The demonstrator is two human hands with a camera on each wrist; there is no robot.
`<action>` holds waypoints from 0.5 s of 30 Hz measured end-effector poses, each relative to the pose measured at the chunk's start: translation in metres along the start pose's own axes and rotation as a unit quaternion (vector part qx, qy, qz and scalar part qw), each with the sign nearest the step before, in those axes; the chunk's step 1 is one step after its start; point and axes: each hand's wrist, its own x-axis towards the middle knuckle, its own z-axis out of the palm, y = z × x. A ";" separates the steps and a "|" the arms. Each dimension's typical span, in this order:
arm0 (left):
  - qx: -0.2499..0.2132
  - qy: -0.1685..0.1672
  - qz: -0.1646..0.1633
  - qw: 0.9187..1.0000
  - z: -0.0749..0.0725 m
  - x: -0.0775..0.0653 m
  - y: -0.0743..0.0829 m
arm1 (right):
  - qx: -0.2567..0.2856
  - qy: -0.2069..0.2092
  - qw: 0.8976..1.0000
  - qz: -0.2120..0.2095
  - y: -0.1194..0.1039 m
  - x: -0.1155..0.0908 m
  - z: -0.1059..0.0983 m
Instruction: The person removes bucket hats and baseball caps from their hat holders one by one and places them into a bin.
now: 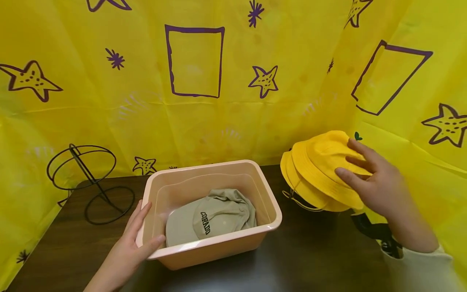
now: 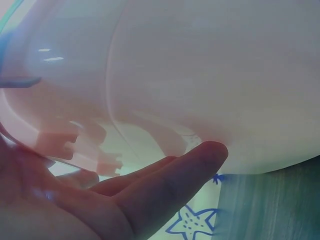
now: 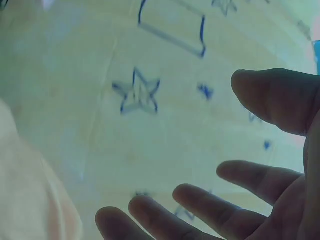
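My left hand [image 1: 129,239] holds a pale pink plastic basin [image 1: 215,253] at its front left corner, thumb over the front rim and fingers along the left rim. In the left wrist view, the fingers [image 2: 172,187] lie against the basin's glossy wall [image 2: 225,60]. Inside the basin is a grey-green baseball cap [image 1: 222,215] with dark lettering. At the right stands a stack of yellow bucket hats [image 1: 317,170]. My right hand [image 1: 383,182] is beside the stack, overlapping its right side in the head view. The right wrist view shows its fingers [image 3: 220,210] spread, with nothing between them.
A black wire rack [image 1: 98,184] with two rings stands at the left of the dark wooden table [image 1: 310,259]. Yellow cloth [image 1: 233,121] with drawn stars and frames hangs behind the table and along its sides. A cord [image 1: 304,207] hangs from the yellow hats.
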 end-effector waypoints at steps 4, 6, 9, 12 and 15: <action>-0.010 0.000 -0.001 1.000 -0.001 -0.001 -0.001 | -0.084 -0.015 0.995 0.054 0.013 0.025 -0.028; -0.011 0.000 0.001 1.000 0.000 -0.001 -0.002 | -0.107 -0.029 0.991 0.072 0.021 0.039 -0.038; -0.015 -0.001 0.001 1.000 0.000 -0.001 -0.003 | -0.117 -0.070 0.986 0.095 0.036 0.060 -0.052; -0.020 -0.001 0.002 1.000 0.000 0.000 -0.001 | -0.129 -0.118 0.978 0.110 0.053 0.077 -0.062; -0.017 -0.003 -0.001 1.000 0.000 0.001 0.000 | -0.114 -0.171 0.971 0.121 0.070 0.090 -0.067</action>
